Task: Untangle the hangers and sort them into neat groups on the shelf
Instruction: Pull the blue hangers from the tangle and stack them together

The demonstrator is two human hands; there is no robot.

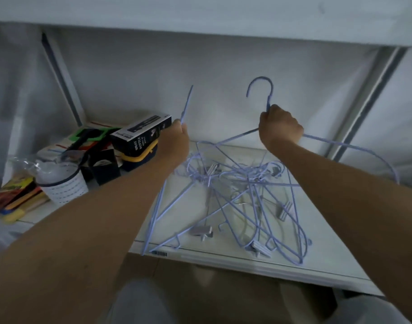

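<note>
A tangled heap of light blue wire hangers [242,190], some with grey clips, lies on the white shelf [329,249]. My right hand [278,128] is closed around the neck of one blue hanger [261,86], lifted above the heap with its hook pointing up and its arms spreading left and right. My left hand [174,141] grips another blue hanger [186,104] by its neck; its hook end sticks up and its long wires run down under my forearm to the shelf's front edge.
At the shelf's left stand a black spray bottle box [139,134], a white perforated cup [62,183], a yellow-rimmed container [139,157], and colourful packets [15,197]. An upper shelf board [200,15] hangs overhead. Metal uprights [368,99] frame the back.
</note>
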